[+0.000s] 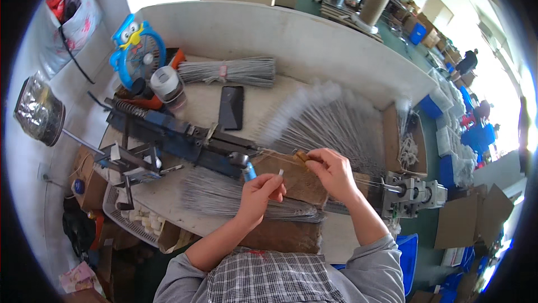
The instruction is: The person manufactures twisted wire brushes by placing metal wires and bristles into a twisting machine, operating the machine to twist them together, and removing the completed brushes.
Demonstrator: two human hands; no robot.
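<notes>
My left hand [260,195] is closed in a pinch, with a small white piece [281,173] sticking up past the fingertips. Just beyond it is the blue handle [249,173] of a lever on the long dark metal bench fixture [185,140]. Further right, my right hand [334,173] pinches a small yellow-brown piece [301,156] above a brown work block [280,177]. Thin grey wires run beneath that hand toward a metal clamp mechanism [406,191]. A fanned bundle of grey wires [330,121] lies beyond my hands, and another wire bundle [218,193] lies nearer me.
A tied wire bundle [241,71], a phone [231,108], a jar [168,85] and a blue fan [139,51] sit toward the back. A lamp [39,111] stands at far left, above a basket of white parts [140,219]. A cardboard box [406,140] stands at right.
</notes>
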